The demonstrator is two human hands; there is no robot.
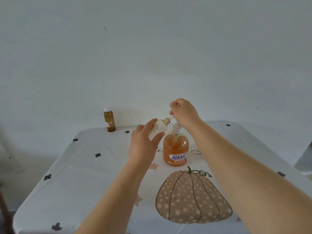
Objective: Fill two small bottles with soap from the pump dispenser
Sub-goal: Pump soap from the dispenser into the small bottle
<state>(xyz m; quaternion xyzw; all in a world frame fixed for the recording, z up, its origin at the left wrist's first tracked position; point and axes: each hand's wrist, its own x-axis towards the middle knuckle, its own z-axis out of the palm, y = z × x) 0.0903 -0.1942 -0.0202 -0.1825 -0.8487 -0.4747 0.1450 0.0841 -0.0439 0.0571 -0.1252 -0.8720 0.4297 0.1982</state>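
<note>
An orange soap pump dispenser (176, 149) with a blue label stands mid-table. My right hand (184, 112) rests on top of its white pump head, fingers curled around it. My left hand (143, 146) grips a small whitish bottle (159, 126), tilted so that its open threaded neck points at the pump's spout. A second small bottle (109, 120), amber with a white top, stands upright at the table's far left edge, apart from both hands.
The table (84, 174) wears a white cloth with black clover marks and a large dotted pumpkin print (192, 198) in front of the dispenser. A plain wall rises just behind the table. A dark chair part shows at the bottom left.
</note>
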